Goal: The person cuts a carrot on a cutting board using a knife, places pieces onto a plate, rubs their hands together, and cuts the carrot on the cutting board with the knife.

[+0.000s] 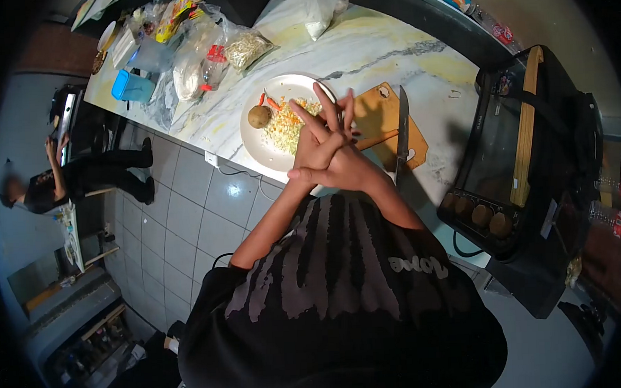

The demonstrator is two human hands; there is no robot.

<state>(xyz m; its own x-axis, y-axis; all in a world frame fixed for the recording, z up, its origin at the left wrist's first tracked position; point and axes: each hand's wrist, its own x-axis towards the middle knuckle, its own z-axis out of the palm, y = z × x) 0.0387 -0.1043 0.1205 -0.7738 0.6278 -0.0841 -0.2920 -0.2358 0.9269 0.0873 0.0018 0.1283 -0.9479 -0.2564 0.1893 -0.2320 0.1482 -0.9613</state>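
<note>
My left hand (pixel 305 144) and my right hand (pixel 338 159) cross and press together above the right side of a pale plate (pixel 253 145). Their fingers are spread and overlap, with no object visible between them; the right hand partly hides the left. On the plate lie chopped pale green and orange vegetables (pixel 283 131), a round brown potato-like item (pixel 258 116) and small red chillies (pixel 272 104). Right of my hands, a knife (pixel 403 117) rests across a wooden cutting board (pixel 415 145), beside a thin orange-brown stick-like piece (pixel 378 140).
A black toaster oven (pixel 495 144) stands at the right, a wooden strip (pixel 527 129) on top. Plastic bags (pixel 247 50), a bottle (pixel 211 70) and a blue container (pixel 131 87) crowd the marble counter (pixel 304 48). Another person (pixel 81 173) stands at the far left.
</note>
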